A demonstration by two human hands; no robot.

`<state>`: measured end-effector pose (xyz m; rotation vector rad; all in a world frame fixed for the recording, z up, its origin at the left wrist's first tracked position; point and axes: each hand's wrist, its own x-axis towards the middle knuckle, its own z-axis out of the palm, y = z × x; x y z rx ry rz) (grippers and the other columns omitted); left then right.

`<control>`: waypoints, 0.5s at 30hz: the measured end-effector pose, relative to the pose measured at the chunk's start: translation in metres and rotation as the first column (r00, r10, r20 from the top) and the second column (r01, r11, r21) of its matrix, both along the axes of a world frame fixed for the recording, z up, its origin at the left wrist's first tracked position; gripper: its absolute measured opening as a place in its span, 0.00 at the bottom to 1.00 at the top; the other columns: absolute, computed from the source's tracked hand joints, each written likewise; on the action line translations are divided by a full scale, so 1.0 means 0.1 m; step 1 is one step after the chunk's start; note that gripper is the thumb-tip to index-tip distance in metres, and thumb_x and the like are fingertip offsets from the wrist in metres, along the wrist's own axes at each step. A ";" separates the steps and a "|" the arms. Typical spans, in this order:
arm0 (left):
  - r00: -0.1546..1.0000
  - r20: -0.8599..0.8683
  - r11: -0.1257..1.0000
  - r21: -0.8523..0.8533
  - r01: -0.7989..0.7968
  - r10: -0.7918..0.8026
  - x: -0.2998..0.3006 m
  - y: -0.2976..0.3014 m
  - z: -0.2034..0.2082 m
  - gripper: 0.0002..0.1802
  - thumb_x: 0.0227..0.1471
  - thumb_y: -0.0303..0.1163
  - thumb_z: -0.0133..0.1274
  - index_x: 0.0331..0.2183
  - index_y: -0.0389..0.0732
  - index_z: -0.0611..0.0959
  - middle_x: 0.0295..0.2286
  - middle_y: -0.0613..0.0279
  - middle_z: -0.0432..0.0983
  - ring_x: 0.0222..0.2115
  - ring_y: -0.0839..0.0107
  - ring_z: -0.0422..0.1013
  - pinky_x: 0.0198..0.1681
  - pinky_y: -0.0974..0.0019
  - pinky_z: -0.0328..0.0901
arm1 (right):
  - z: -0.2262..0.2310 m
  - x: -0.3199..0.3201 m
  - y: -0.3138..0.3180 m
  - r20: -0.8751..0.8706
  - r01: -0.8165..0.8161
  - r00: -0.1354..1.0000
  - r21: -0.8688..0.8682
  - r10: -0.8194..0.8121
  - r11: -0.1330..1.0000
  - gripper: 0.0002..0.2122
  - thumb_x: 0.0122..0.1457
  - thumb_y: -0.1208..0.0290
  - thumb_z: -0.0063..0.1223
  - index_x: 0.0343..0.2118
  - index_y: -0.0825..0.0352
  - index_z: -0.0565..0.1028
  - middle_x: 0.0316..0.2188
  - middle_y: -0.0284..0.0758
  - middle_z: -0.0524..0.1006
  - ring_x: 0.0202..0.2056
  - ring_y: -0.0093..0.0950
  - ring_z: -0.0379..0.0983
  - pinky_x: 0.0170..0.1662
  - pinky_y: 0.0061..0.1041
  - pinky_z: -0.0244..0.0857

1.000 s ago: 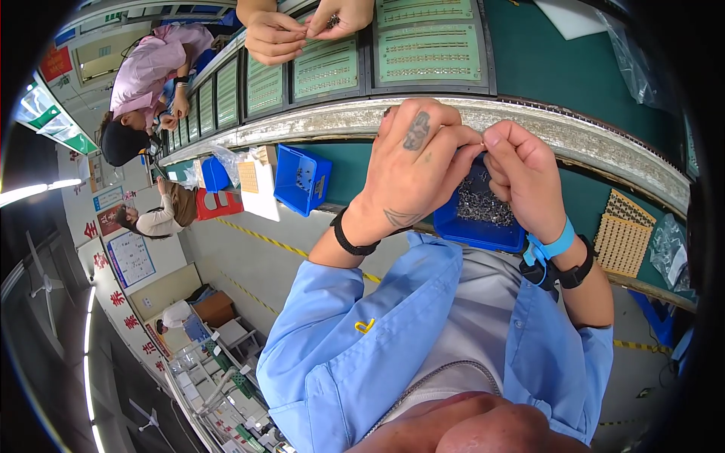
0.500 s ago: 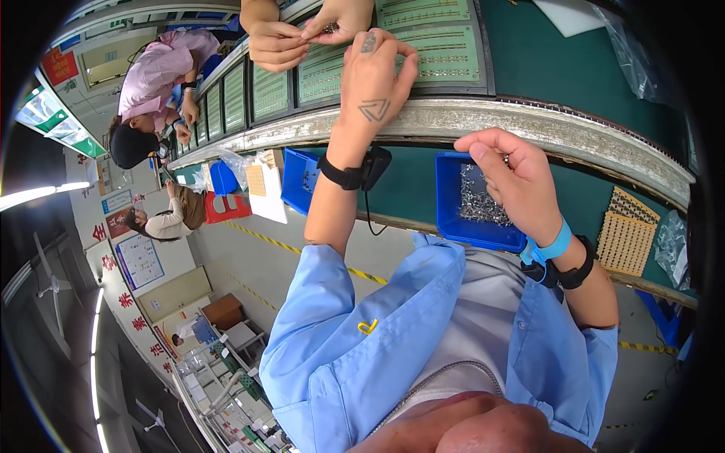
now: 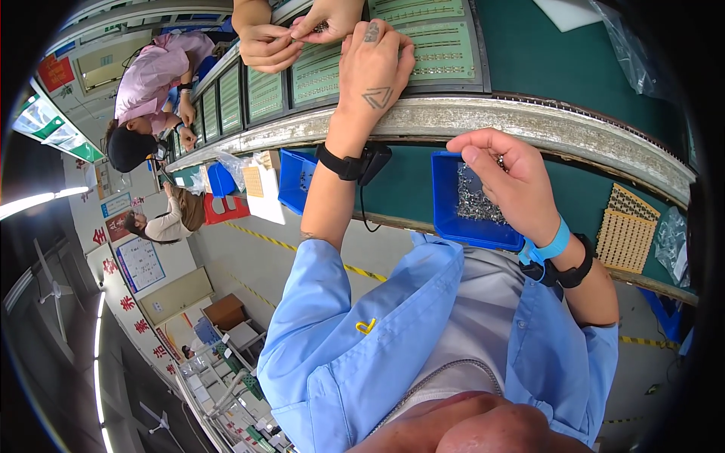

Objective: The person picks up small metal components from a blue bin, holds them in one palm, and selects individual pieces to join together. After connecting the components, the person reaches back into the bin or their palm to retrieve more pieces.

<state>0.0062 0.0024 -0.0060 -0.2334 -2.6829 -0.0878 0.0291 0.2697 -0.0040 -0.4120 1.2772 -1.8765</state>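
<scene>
My left hand (image 3: pixel 375 72) rests over the near edge of a green circuit board panel (image 3: pixel 442 49) in a dark frame. Its fingers are curled, and whatever they may pinch is hidden behind the hand. Above a blue bin (image 3: pixel 447 215) hovers my right hand (image 3: pixel 517 185), thumb against the bent index finger, closed round small metal parts (image 3: pixel 500 160) that glint in its palm. Many loose small metal parts (image 3: pixel 476 204) lie inside the bin. Just left of my left hand, another person's two hands (image 3: pixel 276 47) meet over the panels, one cupping similar metal bits.
A worn metal rail (image 3: pixel 529 121) runs between the panels and the bins. A second blue bin (image 3: pixel 291 185) stands left of my left forearm. Tan perforated boards (image 3: pixel 627 234) and plastic bags (image 3: pixel 672 245) lie at right. A person in pink (image 3: pixel 162 72) leans over the line further left.
The whole view has shifted slightly. My right hand stays over the bin and my left hand at the panel; the other person's hands keep their pinch with little change.
</scene>
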 end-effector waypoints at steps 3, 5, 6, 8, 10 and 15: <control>1.000 -0.016 1.000 -0.011 0.005 -0.006 0.00 -0.01 0.00 0.03 0.49 0.29 0.63 0.29 0.42 0.85 0.32 0.63 0.74 0.40 0.60 0.71 0.43 0.55 0.66 | 0.00 0.00 0.00 0.009 -0.006 1.000 0.005 0.006 1.000 0.09 0.70 0.71 0.50 0.47 0.68 0.78 0.24 0.18 0.67 0.19 0.06 0.51 0.20 0.12 0.43; 0.999 -0.035 1.000 -0.014 0.015 -0.016 0.00 -0.01 0.00 0.03 0.48 0.29 0.63 0.29 0.42 0.86 0.32 0.64 0.75 0.39 0.60 0.71 0.43 0.56 0.66 | 0.00 0.01 0.00 0.002 -0.009 1.000 0.006 0.009 1.000 0.09 0.70 0.71 0.50 0.47 0.68 0.78 0.24 0.18 0.68 0.19 0.06 0.52 0.20 0.12 0.43; 0.999 -0.036 1.000 -0.014 0.014 -0.015 0.00 -0.01 0.00 0.03 0.48 0.29 0.63 0.29 0.42 0.86 0.32 0.64 0.75 0.39 0.60 0.71 0.43 0.56 0.66 | 0.00 0.01 0.00 -0.001 -0.011 1.000 0.006 0.011 1.000 0.09 0.70 0.71 0.50 0.47 0.68 0.78 0.24 0.18 0.68 0.19 0.06 0.52 0.20 0.12 0.43; 0.999 -0.044 1.000 -0.020 0.018 -0.019 0.01 -0.01 0.01 0.03 0.48 0.29 0.63 0.29 0.43 0.86 0.32 0.65 0.75 0.39 0.61 0.71 0.43 0.56 0.66 | 0.00 0.01 0.00 -0.007 -0.011 1.000 0.007 0.011 1.000 0.09 0.70 0.71 0.50 0.47 0.68 0.78 0.24 0.18 0.68 0.19 0.06 0.52 0.21 0.12 0.43; 0.999 -0.050 1.000 -0.023 0.020 -0.021 0.01 0.00 0.01 0.02 0.48 0.29 0.63 0.28 0.43 0.86 0.32 0.66 0.75 0.39 0.62 0.71 0.43 0.56 0.66 | 0.00 0.01 0.00 -0.018 -0.010 1.000 0.008 0.010 1.000 0.09 0.70 0.71 0.50 0.47 0.68 0.78 0.24 0.18 0.68 0.19 0.06 0.52 0.21 0.11 0.43; 0.998 -0.051 0.999 -0.027 0.024 -0.025 0.00 0.02 0.01 0.03 0.47 0.29 0.63 0.28 0.43 0.86 0.32 0.66 0.75 0.39 0.62 0.72 0.43 0.56 0.66 | -0.01 0.01 0.01 -0.016 -0.007 1.000 0.003 0.007 1.000 0.09 0.70 0.71 0.50 0.47 0.68 0.78 0.24 0.18 0.68 0.19 0.06 0.52 0.21 0.12 0.43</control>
